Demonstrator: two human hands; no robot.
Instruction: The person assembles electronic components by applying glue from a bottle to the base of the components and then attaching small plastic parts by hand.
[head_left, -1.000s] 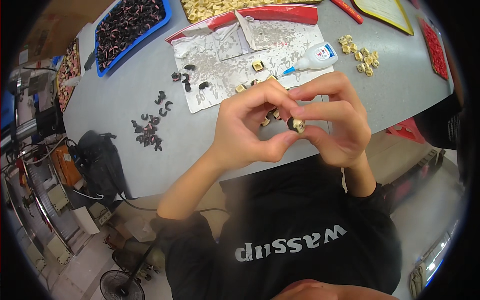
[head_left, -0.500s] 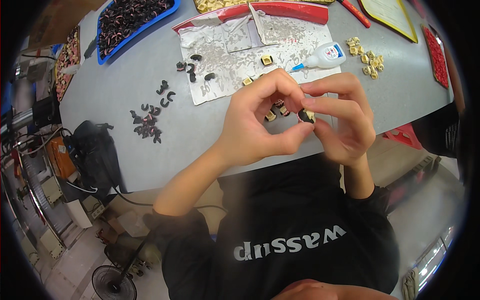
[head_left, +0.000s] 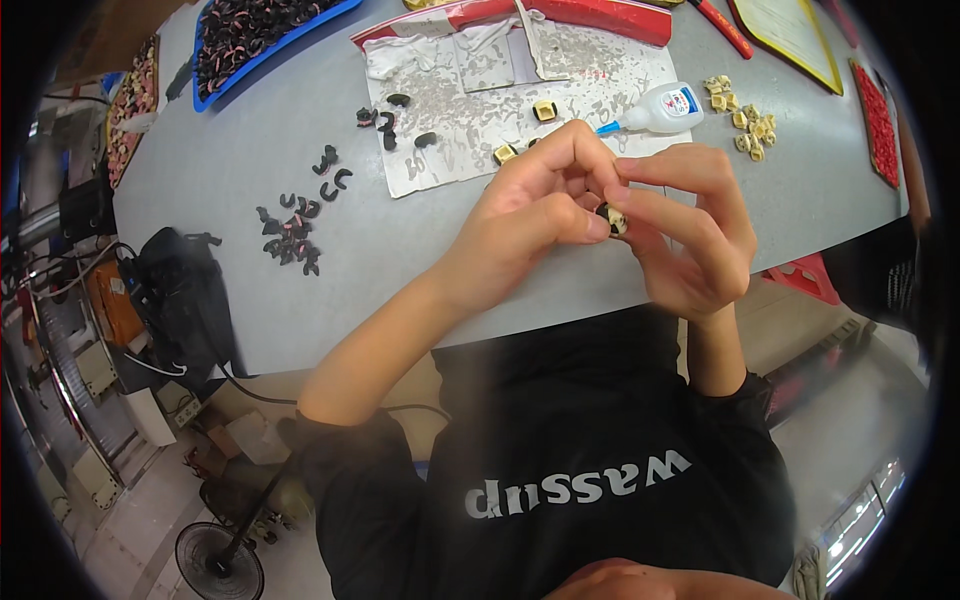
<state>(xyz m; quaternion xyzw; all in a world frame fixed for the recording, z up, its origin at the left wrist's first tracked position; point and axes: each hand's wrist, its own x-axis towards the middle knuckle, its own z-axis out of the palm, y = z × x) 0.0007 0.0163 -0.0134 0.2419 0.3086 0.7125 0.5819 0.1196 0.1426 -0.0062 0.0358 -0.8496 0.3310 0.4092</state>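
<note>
Between the fingertips of both hands is a small black and cream piece (head_left: 613,218). My left hand (head_left: 545,205) pinches it from the left with thumb and bent fingers. From the other side, my right hand (head_left: 695,225) grips it, fingers curled. Just beyond the hands lies a stained white sheet of card (head_left: 430,165) bearing a cream and black piece (head_left: 544,110) and another such piece (head_left: 505,154). A white squeeze bottle with a blue tip (head_left: 668,107) lies on its side at the card's right edge. My left hand hides part of the card.
Loose black curved pieces (head_left: 290,235) lie to the left on the grey table (head_left: 380,290). Several cream pieces (head_left: 752,130) are heaped at the right. A blue tray (head_left: 205,95) of black pieces, a yellow-rimmed tray (head_left: 785,45) and a red-filled tray (head_left: 873,120) stand farther out.
My left fingers have closed in from a wide ring, and the thumb has risen against the piece. The piece is turned and slightly higher. The view has shifted a little.
</note>
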